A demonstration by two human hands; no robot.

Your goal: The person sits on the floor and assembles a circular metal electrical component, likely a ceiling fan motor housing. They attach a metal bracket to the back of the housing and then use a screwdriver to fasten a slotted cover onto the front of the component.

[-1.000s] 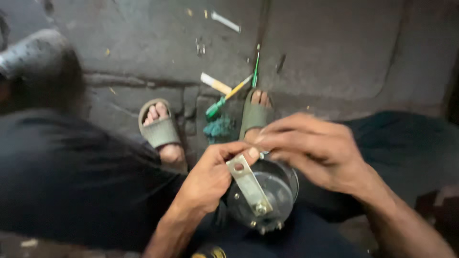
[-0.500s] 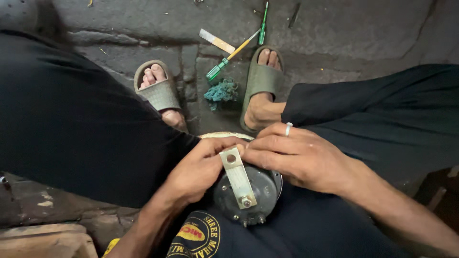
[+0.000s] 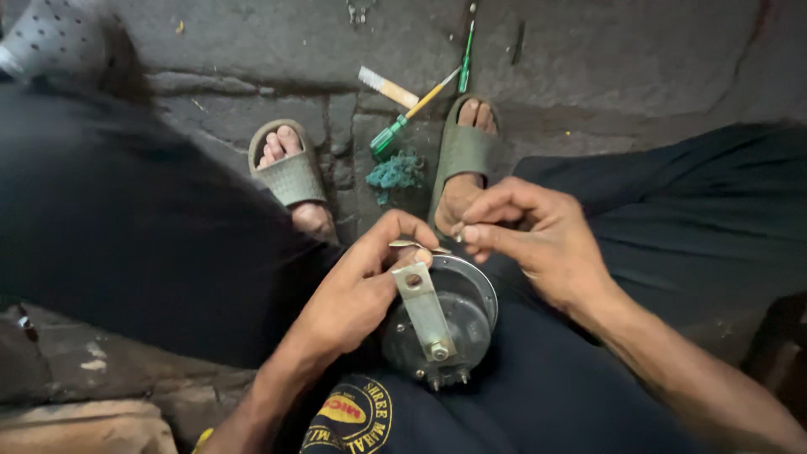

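Note:
A round dark metal horn-like part (image 3: 454, 324) with a flat pale metal bracket (image 3: 423, 307) bolted across it rests on my lap. My left hand (image 3: 357, 290) grips its upper left edge, thumb pressed on the bracket's top end. My right hand (image 3: 534, 240) hovers just above the part's rim, fingers pinched together on something small that I cannot make out. A thin silvery piece (image 3: 412, 245) shows between the two hands at the rim.
My feet in grey-green sandals (image 3: 290, 172) stand on a cracked stone floor. Between them lie a green-handled screwdriver (image 3: 403, 122), a thinner green tool (image 3: 465, 55), a pale stick (image 3: 387, 86) and a teal scrap of cloth (image 3: 395, 172). Another person's shoe (image 3: 50, 38) sits top left.
My right hand has lifted off the round part and drawn its fingers into a pinch. The view has shifted; the left hand keeps its grip.

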